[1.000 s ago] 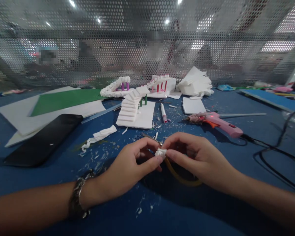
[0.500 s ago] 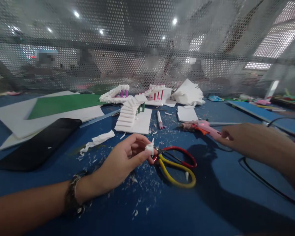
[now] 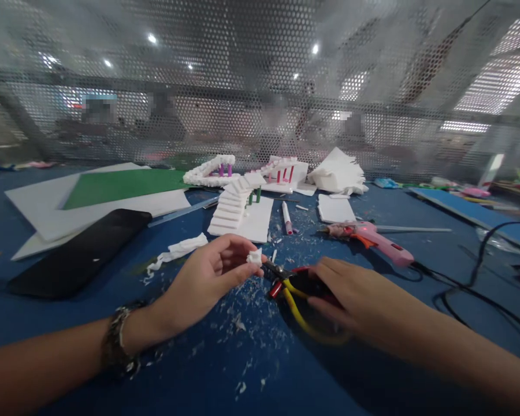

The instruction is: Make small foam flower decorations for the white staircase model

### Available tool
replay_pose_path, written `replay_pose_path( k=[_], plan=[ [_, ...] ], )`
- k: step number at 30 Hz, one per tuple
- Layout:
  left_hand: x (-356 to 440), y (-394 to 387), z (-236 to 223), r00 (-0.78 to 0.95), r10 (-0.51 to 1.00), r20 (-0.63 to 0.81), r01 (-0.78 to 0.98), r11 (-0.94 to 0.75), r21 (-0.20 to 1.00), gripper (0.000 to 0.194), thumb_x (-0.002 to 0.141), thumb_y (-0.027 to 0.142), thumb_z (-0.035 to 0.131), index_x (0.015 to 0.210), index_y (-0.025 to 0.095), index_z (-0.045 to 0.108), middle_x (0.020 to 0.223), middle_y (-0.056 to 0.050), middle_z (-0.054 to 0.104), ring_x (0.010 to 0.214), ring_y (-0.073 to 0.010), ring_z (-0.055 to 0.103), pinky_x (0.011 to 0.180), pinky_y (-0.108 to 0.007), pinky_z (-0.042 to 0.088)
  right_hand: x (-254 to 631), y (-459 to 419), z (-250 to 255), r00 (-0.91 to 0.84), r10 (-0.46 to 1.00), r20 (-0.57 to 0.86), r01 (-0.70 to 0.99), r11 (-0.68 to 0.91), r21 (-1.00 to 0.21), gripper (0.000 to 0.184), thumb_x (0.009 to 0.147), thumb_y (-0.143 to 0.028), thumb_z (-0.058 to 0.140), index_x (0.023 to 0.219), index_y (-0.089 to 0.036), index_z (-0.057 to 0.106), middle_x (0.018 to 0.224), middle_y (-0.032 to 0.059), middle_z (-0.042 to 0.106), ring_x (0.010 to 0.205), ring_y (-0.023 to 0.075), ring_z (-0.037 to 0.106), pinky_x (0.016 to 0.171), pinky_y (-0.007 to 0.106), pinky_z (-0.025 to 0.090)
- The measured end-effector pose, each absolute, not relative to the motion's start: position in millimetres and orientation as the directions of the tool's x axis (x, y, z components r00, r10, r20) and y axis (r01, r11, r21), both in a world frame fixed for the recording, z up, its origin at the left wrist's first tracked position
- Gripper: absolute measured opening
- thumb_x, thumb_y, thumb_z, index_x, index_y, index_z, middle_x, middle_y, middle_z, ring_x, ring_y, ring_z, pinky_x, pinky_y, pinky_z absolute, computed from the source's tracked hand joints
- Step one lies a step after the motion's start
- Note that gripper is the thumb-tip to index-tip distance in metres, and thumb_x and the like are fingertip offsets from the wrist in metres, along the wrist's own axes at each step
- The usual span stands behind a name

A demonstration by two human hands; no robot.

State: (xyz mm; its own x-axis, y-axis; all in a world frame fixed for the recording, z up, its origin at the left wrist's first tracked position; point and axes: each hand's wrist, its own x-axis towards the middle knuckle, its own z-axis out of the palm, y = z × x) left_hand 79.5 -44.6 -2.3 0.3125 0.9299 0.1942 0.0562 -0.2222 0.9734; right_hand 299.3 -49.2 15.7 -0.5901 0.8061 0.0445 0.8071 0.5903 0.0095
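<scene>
My left hand [image 3: 210, 271] pinches a small crumpled white piece, like paper or tissue [image 3: 255, 257], between thumb and fingertips. Close to its right is a pair of scissors [image 3: 293, 303] with red and yellow handles, blades pointing toward that piece. Fingers of my right hand [image 3: 359, 297] are curled over the handles, partly hiding them; the yellow loop is blurred. Further right lies a pink glue gun [image 3: 383, 245], untouched, with its orange trigger showing. White scraps [image 3: 239, 323] are scattered below my left hand.
Ahead stands a white model staircase [image 3: 231, 214] with green posts. Behind it are white models with purple posts [image 3: 212, 173] and red posts [image 3: 281, 173]. A marker [image 3: 287, 218], black phone-like slab [image 3: 80, 254], green sheet [image 3: 121, 186] and black cable [image 3: 481, 266] lie around. Perforated screen behind.
My right hand has left the glue gun, coming left and nearer to take hold of the scissors' handles. My left hand keeps its pinch on the white piece. The view has shifted slightly.
</scene>
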Motion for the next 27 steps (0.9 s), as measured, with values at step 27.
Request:
replay_pose_path(
  k=[27],
  plan=[
    [87.0,-46.9,-2.7,0.3,0.947,0.11,-0.104,-0.082,0.991,0.01,0.071,0.016,0.059,0.078,0.017,0.052,0.076,0.002,0.061,0.072,-0.0075,0.057,0.064,-0.013,0.045,294.2,-52.6,8.6,-0.538,0.826,0.172,0.834,0.55,-0.035,0.028,0.067,-0.044,0.052,0.075,-0.018,0.043,0.066,0.0016,0.051,0.054,0.0187,0.051,0.047,0.029,0.033]
  ],
)
